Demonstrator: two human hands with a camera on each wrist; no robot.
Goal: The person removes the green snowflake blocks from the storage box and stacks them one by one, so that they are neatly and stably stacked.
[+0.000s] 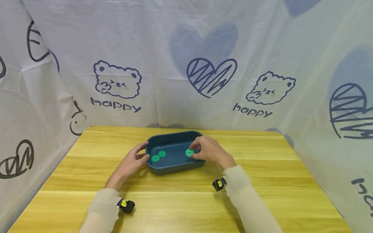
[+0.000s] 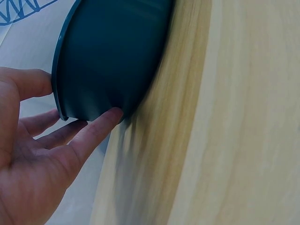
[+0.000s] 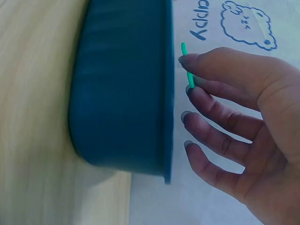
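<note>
A dark blue oblong tub (image 1: 175,169) stands on the table, with two green notched plastic discs (image 1: 155,158) lying at the left of its floor. My left hand (image 1: 132,162) holds the tub's left end, thumb and fingers spread around the rim and outer wall, as the left wrist view shows. Over the tub's right end, my right hand (image 1: 210,149) pinches another green notched disc (image 1: 189,152) between thumb and fingertips. In the right wrist view that disc (image 3: 187,65) appears edge-on, just above the rim, while the other fingers are loosely bent.
The wood-grain table (image 1: 175,207) extends around the tub. A pale printed cloth (image 1: 163,77) with bears and hearts hangs behind the table and along both sides. Small black wrist cameras (image 1: 126,205) sit at both cuffs.
</note>
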